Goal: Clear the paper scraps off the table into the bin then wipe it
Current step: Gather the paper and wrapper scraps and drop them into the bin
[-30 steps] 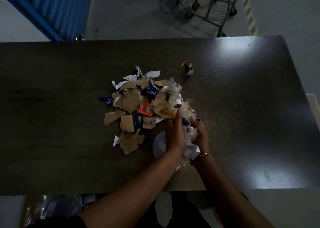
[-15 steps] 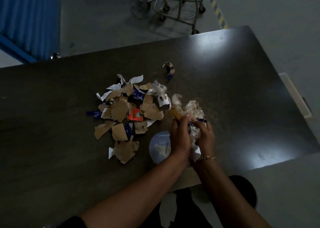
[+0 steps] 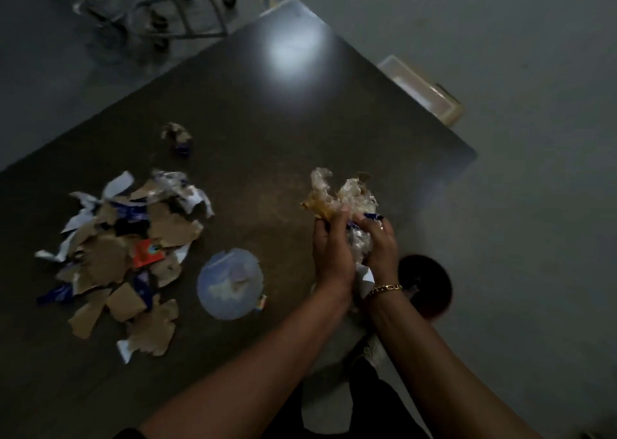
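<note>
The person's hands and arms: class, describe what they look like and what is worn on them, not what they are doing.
The left hand and right hand are bare, without gloves. No sleeve reaches below the elbows. A gold chain bracelet circles the right wrist. The left wrist shows no watch or band.

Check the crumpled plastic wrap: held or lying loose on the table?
Held. The left hand and right hand both curl round the crumpled plastic wrap, its top sticking out above them.
</note>
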The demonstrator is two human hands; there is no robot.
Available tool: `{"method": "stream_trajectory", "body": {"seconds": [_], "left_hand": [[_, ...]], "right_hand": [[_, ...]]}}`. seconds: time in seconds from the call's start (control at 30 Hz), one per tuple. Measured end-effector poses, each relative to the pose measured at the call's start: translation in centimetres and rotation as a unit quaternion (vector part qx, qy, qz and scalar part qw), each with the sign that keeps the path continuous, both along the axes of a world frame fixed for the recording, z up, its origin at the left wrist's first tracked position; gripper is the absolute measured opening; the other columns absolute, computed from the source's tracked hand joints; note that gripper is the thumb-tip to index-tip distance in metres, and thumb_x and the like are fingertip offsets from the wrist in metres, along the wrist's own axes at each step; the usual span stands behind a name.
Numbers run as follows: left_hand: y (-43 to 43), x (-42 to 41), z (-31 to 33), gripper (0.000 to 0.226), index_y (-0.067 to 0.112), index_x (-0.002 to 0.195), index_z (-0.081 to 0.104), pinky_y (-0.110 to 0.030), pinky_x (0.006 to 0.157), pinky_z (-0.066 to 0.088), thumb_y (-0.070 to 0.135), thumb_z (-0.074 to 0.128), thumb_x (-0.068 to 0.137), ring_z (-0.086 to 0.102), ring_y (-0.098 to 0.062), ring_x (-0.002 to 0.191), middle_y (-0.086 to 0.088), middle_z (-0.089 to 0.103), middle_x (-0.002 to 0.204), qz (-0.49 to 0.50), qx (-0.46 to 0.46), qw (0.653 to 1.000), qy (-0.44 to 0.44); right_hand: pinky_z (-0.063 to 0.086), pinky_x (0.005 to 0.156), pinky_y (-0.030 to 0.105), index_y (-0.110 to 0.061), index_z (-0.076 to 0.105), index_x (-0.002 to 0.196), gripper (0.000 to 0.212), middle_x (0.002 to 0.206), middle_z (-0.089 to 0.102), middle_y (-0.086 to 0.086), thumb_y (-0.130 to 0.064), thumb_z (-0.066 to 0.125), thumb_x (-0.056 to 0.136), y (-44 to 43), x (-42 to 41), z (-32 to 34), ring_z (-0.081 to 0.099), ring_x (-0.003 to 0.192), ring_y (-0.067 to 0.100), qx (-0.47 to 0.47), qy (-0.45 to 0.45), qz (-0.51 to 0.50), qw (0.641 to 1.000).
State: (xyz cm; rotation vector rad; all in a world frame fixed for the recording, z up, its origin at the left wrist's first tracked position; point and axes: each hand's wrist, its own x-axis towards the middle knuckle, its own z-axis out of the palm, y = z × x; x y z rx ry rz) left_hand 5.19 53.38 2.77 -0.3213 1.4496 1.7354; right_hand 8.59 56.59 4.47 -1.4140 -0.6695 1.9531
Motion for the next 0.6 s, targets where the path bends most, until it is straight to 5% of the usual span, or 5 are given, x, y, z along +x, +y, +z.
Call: {"method": "stream_trajectory", "body": {"seconds": [0.33,0.43,0.6], "left_hand": [[10.2,18.1,-3.7,0.022,0.011,0.119,0.067,-0.044,0.092,0.058,0.022,0.063,0.1,0.074,-0.03,0.102,-0.013,0.077,0.11,-0.113,-0.033,0.992,-0.045],[12.7,23.1,-6.3,0.031,0.005,0.126,0.064,-0.042,0.088,0.059,0.021,0.064,0.099,0.073,-0.034,0.103,-0.021,0.073,0.118,-0.148,-0.044,0.986,-0.07],[15.7,27.8,-14.5,0.07,0.009,0.129,0.065,-0.055,0.106,0.053,0.045,0.079,0.071,0.07,-0.037,0.115,-0.019,0.072,0.125,-0.208,-0.076,0.972,-0.077]], "right_hand": [[0.054,0.06,0.024,-0.007,0.069,0.098,0.011,0.074,0.073,0.002,-0.002,0.067,0.089,8.9,18.9,-4.5,0.07,0.065,0.015,-0.045,-0.014,-0.151,0.987],[0.055,0.066,0.029,-0.01,0.07,0.095,0.01,0.078,0.074,0.006,-0.002,0.067,0.089,10.9,24.0,-7.0,0.07,0.07,0.02,-0.064,-0.014,-0.19,0.98],[0.056,0.06,0.026,-0.007,0.069,0.102,0.016,0.077,0.075,0.005,-0.001,0.067,0.088,13.6,29.0,-14.0,0.072,0.068,0.019,-0.106,-0.051,-0.244,0.963]]}}
